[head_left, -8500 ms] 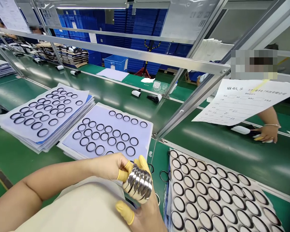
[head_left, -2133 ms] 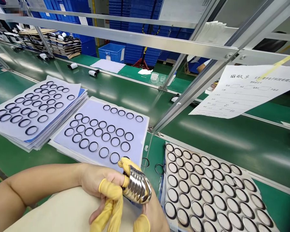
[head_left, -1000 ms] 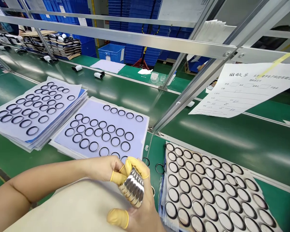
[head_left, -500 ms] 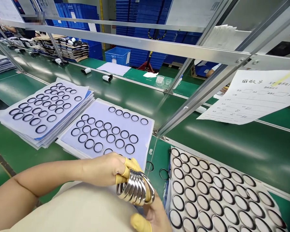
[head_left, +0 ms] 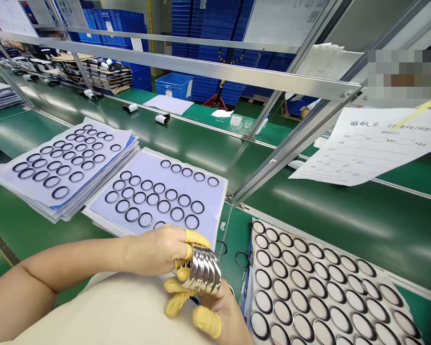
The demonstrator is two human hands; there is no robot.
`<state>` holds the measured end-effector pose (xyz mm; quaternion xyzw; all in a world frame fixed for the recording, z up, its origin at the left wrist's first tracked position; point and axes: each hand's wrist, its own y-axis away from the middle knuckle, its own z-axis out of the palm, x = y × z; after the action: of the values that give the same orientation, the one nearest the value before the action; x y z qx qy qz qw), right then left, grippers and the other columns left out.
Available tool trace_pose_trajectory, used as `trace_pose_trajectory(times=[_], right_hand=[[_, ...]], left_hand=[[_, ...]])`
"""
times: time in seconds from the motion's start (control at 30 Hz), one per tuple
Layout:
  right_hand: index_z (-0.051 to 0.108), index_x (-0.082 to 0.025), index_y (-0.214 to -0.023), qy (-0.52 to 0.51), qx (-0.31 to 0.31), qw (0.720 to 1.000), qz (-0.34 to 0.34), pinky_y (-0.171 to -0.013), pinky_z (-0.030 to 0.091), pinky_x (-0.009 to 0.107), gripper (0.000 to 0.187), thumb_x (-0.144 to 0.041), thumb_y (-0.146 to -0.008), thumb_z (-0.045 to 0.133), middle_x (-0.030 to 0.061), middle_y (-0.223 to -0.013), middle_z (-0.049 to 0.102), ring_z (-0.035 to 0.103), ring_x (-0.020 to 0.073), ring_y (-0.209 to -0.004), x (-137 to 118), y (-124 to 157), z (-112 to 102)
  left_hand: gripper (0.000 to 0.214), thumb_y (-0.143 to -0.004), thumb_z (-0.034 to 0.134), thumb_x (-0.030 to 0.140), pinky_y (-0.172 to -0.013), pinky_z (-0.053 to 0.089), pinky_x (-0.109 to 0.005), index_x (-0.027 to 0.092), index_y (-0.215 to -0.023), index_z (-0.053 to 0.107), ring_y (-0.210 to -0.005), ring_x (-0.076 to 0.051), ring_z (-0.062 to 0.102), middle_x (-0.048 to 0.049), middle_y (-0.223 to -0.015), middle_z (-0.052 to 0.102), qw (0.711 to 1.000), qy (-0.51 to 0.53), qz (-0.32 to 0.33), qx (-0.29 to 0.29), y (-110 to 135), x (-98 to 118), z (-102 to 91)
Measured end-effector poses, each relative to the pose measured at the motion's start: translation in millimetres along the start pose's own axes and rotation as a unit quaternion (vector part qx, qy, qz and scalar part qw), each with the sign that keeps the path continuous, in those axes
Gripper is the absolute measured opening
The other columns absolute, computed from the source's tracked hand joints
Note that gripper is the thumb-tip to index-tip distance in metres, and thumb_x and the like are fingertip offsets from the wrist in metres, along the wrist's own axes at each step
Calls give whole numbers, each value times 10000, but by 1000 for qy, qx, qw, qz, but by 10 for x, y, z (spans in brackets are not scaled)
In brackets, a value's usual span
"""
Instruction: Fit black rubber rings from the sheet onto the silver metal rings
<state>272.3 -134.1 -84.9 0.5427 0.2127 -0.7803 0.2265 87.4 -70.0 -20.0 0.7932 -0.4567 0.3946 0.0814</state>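
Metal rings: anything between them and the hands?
Nothing visible stands in the way. The left hand and the right hand both grip the metal rings, which are held as a fanned stack. Only the yellow finger cots sit between fingertips and metal.

Mid-frame in front of me: lilac sheet w/ rows of black o-rings. Left of it, a stack of same sheets. Lower right: tray packed w/ round discs. Two loose black rings on green bench btwn sheet & tray. Upper right: printed form hanging off alu frame. Green belt behind; blue crates top centre.
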Motion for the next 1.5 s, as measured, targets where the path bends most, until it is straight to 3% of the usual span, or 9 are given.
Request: trace_pose_trajectory(times=[0.27,0.43,0.63,0.83,1.0,1.13,1.3,1.4,1.5], right_hand=[[763,-273,-987,-71,9,996,-47,-742,600,420,273,-416,-755,753,49,-882,785,743,263,-790,39,-70,23],[735,-321,-1063,-12,-10,996,-83,-854,563,444,260,-387,-814,702,45,-971,773,726,263,-911,60,-20,-27],[691,-290,-1161,-48,-93,994,-18,-768,577,409,383,-469,-824,662,76,-919,777,741,256,-816,2,7,-61],[711,-314,-1128,-25,-47,997,-60,-824,567,403,333,-453,-826,678,47,-978,783,731,243,-882,-69,-37,29],[739,-273,-1051,-82,3,996,-30,-749,598,361,281,-430,-821,703,54,-907,790,743,228,-820,-27,15,79],[735,-249,-1064,-53,26,998,-28,-769,603,401,291,-439,-858,657,72,-906,785,745,241,-803,93,99,28],[721,-246,-1070,195,91,976,-41,-855,571,401,392,-535,-811,663,82,-961,745,693,266,-911,114,134,-61],[635,-240,-1229,238,-5,969,-57,-975,494,442,722,-745,-714,594,96,-1096,711,610,318,-1116,-49,66,-89],[569,-263,-1314,274,-46,955,-99,-1042,432,437,831,-801,-681,556,91,-1257,636,498,328,-1269,-219,4,-126]], left_hand=[[212,-880,518,110,-839,536,-256,134,-883,728,-940,-177,663,-103,-1029,711,979,191,-63,-23,-25,36,37],[237,-870,505,70,-854,536,-256,109,-895,738,-976,-193,670,-141,-1071,708,994,111,-14,-2,-20,49,29],[248,-885,486,89,-884,531,-293,116,-964,720,-1022,-220,666,-149,-1113,703,999,-2,32,-9,-3,27,50],[236,-905,489,124,-885,524,-277,95,-994,705,-998,-212,669,-155,-1102,701,995,-73,68,-10,5,39,66],[208,-883,488,86,-792,524,-271,123,-925,689,-879,-177,658,-121,-1040,700,986,-126,107,16,-19,97,45],[201,-869,521,96,-598,459,-255,165,-718,634,-612,-147,582,-35,-727,671,979,-182,5,-89,-30,200,-144],[88,-821,579,111,-453,368,-190,186,-774,570,-450,-94,490,52,-550,584,960,59,-108,-252,-14,247,-290],[103,-878,565,263,-409,406,-170,169,-918,557,-397,-91,504,49,-552,600,892,288,-170,-304,4,181,-160],[346,-940,484,427,-390,422,-174,149,-1139,533,-364,-88,502,33,-588,626,857,396,-174,-280,22,106,25]])
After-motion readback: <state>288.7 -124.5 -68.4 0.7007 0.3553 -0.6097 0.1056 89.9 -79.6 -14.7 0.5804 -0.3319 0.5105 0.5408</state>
